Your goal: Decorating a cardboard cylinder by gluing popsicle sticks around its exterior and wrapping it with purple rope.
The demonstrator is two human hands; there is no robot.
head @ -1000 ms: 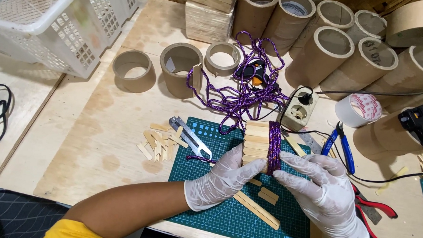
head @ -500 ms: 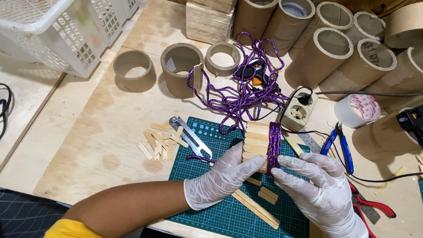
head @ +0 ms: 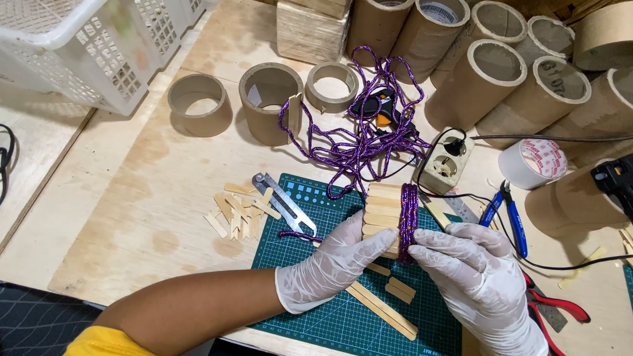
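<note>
Stick bundle (head: 383,214): flat wooden sticks stacked side by side, purple cord (head: 408,218) wound round right end, sits over green cutting mat (head: 326,312). Left hand (head: 331,264), white glove, fingers clamped on bundle's near-left edge. Right hand (head: 478,275), gloved, fingers closed over cord wrap at bundle's right side. Loose cord runs up into tangled pile (head: 363,134) beyond mat. Metal cutter (head: 285,205) at mat's left corner, stick offcuts (head: 237,210) just beside. Blue-handled pliers (head: 506,214) right of bundle. Cardboard tubes (head: 502,72) at back.
</note>
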